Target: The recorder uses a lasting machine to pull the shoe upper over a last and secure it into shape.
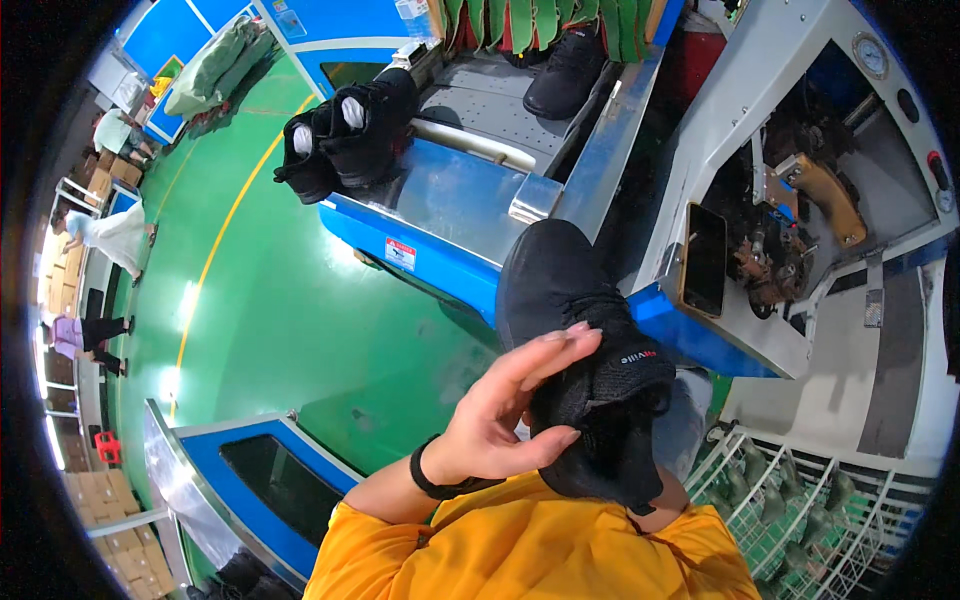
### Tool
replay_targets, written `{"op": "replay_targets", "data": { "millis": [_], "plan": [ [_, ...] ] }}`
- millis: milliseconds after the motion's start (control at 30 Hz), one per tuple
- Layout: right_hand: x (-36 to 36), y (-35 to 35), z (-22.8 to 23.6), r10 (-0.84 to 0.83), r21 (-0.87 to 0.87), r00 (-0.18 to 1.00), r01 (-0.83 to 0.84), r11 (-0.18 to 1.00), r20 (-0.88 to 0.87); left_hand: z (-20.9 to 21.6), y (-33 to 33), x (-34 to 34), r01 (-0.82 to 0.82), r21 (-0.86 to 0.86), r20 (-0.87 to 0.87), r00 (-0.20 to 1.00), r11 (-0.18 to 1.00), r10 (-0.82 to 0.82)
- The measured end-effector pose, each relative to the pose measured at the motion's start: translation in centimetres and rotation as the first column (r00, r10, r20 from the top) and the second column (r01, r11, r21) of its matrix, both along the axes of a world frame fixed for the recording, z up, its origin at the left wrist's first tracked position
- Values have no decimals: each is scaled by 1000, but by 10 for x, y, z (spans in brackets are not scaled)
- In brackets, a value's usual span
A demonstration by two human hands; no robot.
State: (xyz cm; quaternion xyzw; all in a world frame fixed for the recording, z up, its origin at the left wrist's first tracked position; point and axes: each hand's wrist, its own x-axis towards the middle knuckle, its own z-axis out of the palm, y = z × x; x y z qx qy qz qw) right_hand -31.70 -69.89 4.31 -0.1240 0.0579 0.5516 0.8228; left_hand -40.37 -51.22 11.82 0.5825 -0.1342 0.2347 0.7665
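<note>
A black sneaker (563,268) with black laces is raised in front of my yellow-sleeved body, toe pointing away. My left hand (510,405), a black band at its wrist, is at the left side of the sneaker. Its thumb and fingers are apart, with the fingertips over the lacing and the thumb by the collar. Whether they touch the sneaker I cannot tell. Behind the sneaker's heel part of my right forearm (668,502) shows; the right hand itself is hidden by the sneaker.
More black shoes (365,130) stand on the blue machine's metal ledge (450,195). Another black shoe (568,75) sits on its perforated belt, by green flaps (540,22). On the right, a phone (704,258) leans on a machine housing above a white wire rack (800,500). People (110,240) are far left.
</note>
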Motion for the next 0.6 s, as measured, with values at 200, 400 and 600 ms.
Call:
{"op": "replay_targets", "data": {
  "millis": [200,400,600],
  "plan": [
    [5,-8,1,-6,-8,1000,7,1000,21,1,-5,3,-62,85,-16,998,995,63],
    [11,-12,-1,12,-21,999,-11,1000,53,3,0,3,-135,278,-26,989,951,148],
    [23,10,-21,162,-89,972,-149,985,168,17,9,0,-241,406,-99,947,882,304]
  ]
}}
